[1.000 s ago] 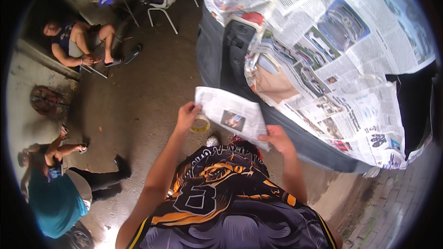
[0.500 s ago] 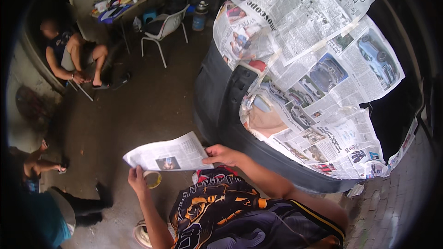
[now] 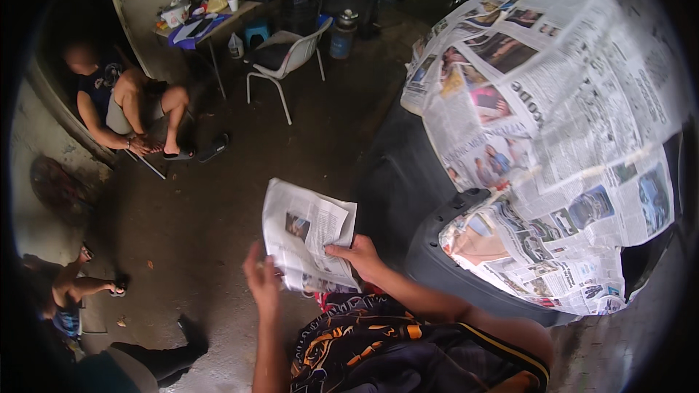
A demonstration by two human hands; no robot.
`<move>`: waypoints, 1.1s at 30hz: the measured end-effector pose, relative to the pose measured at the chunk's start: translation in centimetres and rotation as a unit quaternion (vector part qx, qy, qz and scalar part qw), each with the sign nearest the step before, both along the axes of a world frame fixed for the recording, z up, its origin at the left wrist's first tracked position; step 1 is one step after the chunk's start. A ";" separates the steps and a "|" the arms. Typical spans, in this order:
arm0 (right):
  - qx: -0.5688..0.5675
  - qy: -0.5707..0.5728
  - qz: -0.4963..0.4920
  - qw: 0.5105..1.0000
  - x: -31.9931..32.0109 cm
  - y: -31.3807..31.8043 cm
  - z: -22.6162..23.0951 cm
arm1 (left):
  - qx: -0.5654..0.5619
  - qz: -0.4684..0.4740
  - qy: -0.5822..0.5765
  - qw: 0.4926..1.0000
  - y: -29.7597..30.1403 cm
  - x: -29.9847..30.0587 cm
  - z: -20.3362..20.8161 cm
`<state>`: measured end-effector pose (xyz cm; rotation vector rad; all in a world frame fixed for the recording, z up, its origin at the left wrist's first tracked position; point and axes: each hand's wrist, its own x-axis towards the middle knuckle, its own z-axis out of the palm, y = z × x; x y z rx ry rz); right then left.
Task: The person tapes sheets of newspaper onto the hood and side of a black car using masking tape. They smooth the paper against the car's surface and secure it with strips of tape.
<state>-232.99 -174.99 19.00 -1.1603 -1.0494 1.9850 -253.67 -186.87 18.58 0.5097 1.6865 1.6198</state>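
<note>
A folded sheet of newspaper [image 3: 309, 229] hangs in front of my body, tilted. My right hand [image 3: 362, 258] pinches its right edge, thumb on top. Beside its lower left edge, my left hand [image 3: 261, 280] has its fingers apart and slightly blurred; I cannot tell whether it touches the paper. To the right stands a large dark vehicle part [image 3: 429, 247], curved like a bumper. Overlapping newspaper sheets [image 3: 561, 102] cover much of it, with strips of pale tape along some seams.
At the far left a seated person [image 3: 109, 102] leans over their feet. Legs of others [image 3: 87, 287] show at the lower left. A white chair [image 3: 291, 58], a cluttered table [image 3: 218, 18] and a blue gas cylinder [image 3: 342, 35] stand at the back.
My view has shifted left. The newspaper has turned from lying wide to hanging more upright. My left hand has come off its left corner, and the yellowish tape roll beside that hand is out of sight.
</note>
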 end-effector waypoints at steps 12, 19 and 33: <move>0.035 -0.022 0.004 0.999 -7.3 11.3 1.0 | 0.030 -0.260 0.175 0.949 14.9 -3.6 3.0; 0.001 -0.045 -0.085 0.995 -9.0 14.8 1.1 | 0.055 -0.361 0.216 0.906 22.3 -7.1 1.9; 0.028 -0.221 -0.455 0.862 -15.0 28.0 -1.7 | -0.102 -0.262 0.195 0.940 53.5 -33.9 -10.3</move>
